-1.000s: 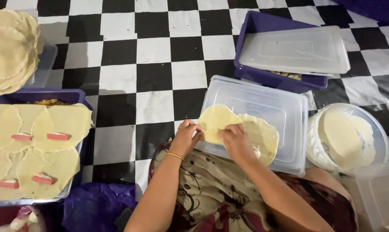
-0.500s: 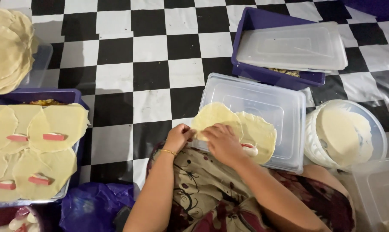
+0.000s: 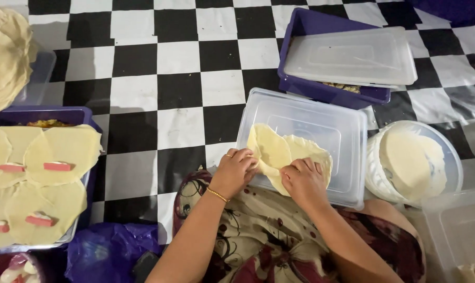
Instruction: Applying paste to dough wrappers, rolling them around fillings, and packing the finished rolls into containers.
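Note:
A thin pale-yellow round wrapper [image 3: 287, 152] lies on the clear lid of a plastic box [image 3: 321, 118] in front of me. My left hand [image 3: 236, 170], with a gold bangle and a ring, pinches the wrapper's near-left edge and folds it over. My right hand [image 3: 303, 181] presses on the wrapper's near side, fingers curled on the fold. What lies under the fold is hidden.
A tray [image 3: 88, 181] at left holds several wrappers topped with pink sticks. A stack of wrappers [image 3: 4, 57] sits far left. A purple box [image 3: 321, 91] with clear lid is behind. A white bowl of paste [image 3: 413, 162] stands right, beside a clear container [image 3: 457, 236]. Checkered floor.
Both hands have folded the wrapper's near-left edge further over; the camera view has shifted slightly, with the hands staying on the same wrapper.

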